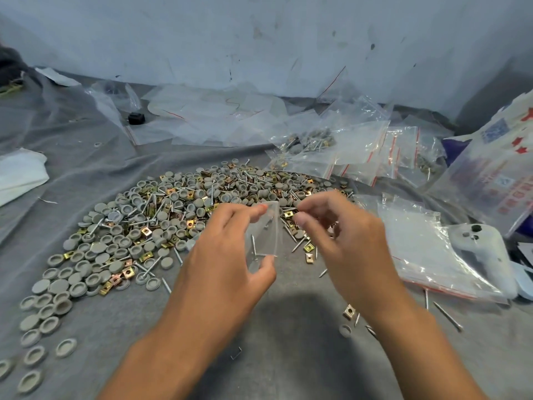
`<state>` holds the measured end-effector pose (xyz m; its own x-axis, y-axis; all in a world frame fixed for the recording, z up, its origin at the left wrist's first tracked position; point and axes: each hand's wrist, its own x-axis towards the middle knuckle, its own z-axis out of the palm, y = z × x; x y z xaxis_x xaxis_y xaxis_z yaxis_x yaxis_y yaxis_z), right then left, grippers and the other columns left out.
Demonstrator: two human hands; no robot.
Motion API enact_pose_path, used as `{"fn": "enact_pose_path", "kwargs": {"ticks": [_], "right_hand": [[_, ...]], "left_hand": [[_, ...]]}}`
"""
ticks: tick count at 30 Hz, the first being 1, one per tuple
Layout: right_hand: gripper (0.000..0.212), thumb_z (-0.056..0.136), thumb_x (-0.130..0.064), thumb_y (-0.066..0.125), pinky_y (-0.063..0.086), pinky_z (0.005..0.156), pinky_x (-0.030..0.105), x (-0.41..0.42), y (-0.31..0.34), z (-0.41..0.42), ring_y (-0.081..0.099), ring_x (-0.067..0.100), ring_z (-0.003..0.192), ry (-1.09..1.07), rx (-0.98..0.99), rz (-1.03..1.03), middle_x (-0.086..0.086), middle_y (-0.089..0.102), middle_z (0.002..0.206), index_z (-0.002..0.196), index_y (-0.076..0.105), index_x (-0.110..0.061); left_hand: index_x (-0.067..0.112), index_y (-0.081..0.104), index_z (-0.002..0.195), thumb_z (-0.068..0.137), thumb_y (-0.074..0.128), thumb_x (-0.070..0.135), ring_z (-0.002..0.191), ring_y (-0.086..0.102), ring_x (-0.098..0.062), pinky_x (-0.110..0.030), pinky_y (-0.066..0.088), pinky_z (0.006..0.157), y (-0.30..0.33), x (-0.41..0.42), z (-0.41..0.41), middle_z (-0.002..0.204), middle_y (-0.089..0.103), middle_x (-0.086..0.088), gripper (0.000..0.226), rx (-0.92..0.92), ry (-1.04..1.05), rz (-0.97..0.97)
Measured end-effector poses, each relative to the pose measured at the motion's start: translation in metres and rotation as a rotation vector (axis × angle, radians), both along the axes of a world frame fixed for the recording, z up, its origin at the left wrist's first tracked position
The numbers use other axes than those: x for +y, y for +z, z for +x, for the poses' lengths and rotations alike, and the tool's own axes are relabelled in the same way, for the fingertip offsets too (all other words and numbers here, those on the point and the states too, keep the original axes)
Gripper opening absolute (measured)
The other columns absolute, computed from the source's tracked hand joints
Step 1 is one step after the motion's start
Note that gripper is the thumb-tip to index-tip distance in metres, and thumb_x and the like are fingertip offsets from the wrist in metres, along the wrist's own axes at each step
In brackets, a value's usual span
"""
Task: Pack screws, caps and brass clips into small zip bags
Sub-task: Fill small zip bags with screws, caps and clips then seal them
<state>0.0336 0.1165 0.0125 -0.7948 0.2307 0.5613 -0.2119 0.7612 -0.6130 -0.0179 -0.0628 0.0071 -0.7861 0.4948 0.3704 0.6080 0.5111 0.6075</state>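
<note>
— Where is the zip bag (264, 230) sitting relative to the two hands?

— The left hand (227, 249) is holding it up over the heap of parts (161, 215), thumb pinching the lower corner and forefinger curling onto the top edge. Its long axis is running near upright, mouth toward the top. A screw (253, 246) is showing through the plastic.

— And the right hand (334, 229)?

— Hovering just right of the bag's mouth, fingers (302, 218) bunching together as if pinching something small; whether anything is in them, I cannot tell.

— So which way is the coming move going?

— I am guessing leftward and slightly down, from the right fingertips into the mouth. The loose caps (57, 284) and brass clips (145, 231) are lying on the counter (288, 342) beyond and left, nearer the left hand.
</note>
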Motion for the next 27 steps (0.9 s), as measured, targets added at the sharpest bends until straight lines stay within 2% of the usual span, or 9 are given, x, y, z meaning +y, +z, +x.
{"fn": "enact_pose_path", "kwargs": {"ticks": [2, 4, 6, 10, 16, 20, 24, 27], "right_hand": [[0.009, 0.094, -0.028, 0.071, 0.046, 0.064, 0.013, 0.023, -0.005, 0.000, 0.062, 0.002, 0.076, -0.103, -0.188, 0.022, -0.020, 0.066, 0.082, 0.091, 0.066, -0.036], [0.006, 0.093, -0.035, 0.071, 0.052, 0.067, 0.022, 0.039, -0.016, -0.001, 0.061, 0.003, 0.075, -0.156, -0.528, 0.146, -0.020, 0.064, 0.087, 0.091, 0.066, -0.039], [0.011, 0.090, -0.044, 0.073, 0.053, 0.074, 0.031, 0.042, -0.028, -0.001, 0.060, 0.004, 0.082, -0.152, -0.720, 0.260, -0.021, 0.062, 0.092, 0.097, 0.066, -0.040], [0.026, 0.084, -0.054, 0.075, 0.040, 0.065, 0.025, 0.037, -0.038, -0.008, 0.054, 0.005, 0.086, -0.223, -0.720, 0.294, -0.019, 0.058, 0.095, 0.102, 0.062, -0.039], [0.029, 0.087, -0.050, 0.073, 0.050, 0.074, 0.028, 0.038, -0.041, -0.012, 0.058, 0.008, 0.090, -0.271, -0.742, 0.235, -0.017, 0.063, 0.099, 0.111, 0.063, -0.036], [0.024, 0.090, -0.046, 0.071, 0.053, 0.080, 0.030, 0.036, -0.038, -0.014, 0.059, 0.010, 0.095, -0.282, -0.750, 0.260, -0.013, 0.064, 0.104, 0.111, 0.065, -0.036], [0.009, 0.094, -0.031, 0.066, 0.045, 0.072, 0.026, 0.036, -0.037, -0.013, 0.056, 0.010, 0.092, -0.235, -0.764, 0.284, -0.013, 0.058, 0.099, 0.101, 0.065, -0.036], [0.017, 0.099, -0.022, 0.059, 0.043, 0.073, 0.027, 0.041, -0.037, -0.010, 0.053, 0.009, 0.088, -0.232, -0.749, 0.281, -0.012, 0.058, 0.095, 0.105, 0.068, -0.035]], "left_hand": [[0.032, 0.053, 0.139, 0.078, 0.077, 0.029, 0.089, 0.047, 0.015, -0.008, 0.037, 0.075, 0.000, -0.003, -0.001, 0.116, 0.047, 0.023, 0.066, 0.001, 0.014, -0.001], [0.034, 0.052, 0.140, 0.079, 0.076, 0.031, 0.095, 0.048, 0.015, -0.007, 0.037, 0.076, 0.000, -0.005, -0.001, 0.116, 0.045, 0.026, 0.065, 0.002, 0.022, -0.003], [0.035, 0.051, 0.140, 0.080, 0.074, 0.034, 0.097, 0.047, 0.015, -0.007, 0.036, 0.075, 0.000, -0.006, -0.001, 0.117, 0.045, 0.027, 0.065, 0.005, 0.022, -0.003], [0.035, 0.050, 0.141, 0.079, 0.069, 0.043, 0.094, 0.045, 0.017, -0.009, 0.036, 0.073, 0.001, -0.007, 0.000, 0.114, 0.044, 0.026, 0.065, 0.006, 0.011, 0.005], [0.038, 0.047, 0.142, 0.077, 0.064, 0.061, 0.095, 0.044, 0.018, -0.010, 0.035, 0.076, 0.003, -0.008, 0.000, 0.115, 0.043, 0.027, 0.070, 0.021, 0.001, 0.007], [0.037, 0.047, 0.143, 0.078, 0.063, 0.061, 0.096, 0.044, 0.017, -0.009, 0.035, 0.075, 0.003, -0.008, 0.000, 0.114, 0.042, 0.027, 0.072, 0.024, -0.010, 0.004], [0.034, 0.048, 0.143, 0.079, 0.063, 0.056, 0.093, 0.047, 0.013, -0.009, 0.035, 0.073, 0.004, -0.008, 0.000, 0.113, 0.043, 0.026, 0.069, 0.014, -0.007, 0.001], [0.034, 0.049, 0.142, 0.082, 0.065, 0.047, 0.094, 0.051, 0.006, -0.009, 0.034, 0.074, 0.004, -0.009, 0.001, 0.115, 0.043, 0.029, 0.063, 0.004, 0.005, 0.006]]}}
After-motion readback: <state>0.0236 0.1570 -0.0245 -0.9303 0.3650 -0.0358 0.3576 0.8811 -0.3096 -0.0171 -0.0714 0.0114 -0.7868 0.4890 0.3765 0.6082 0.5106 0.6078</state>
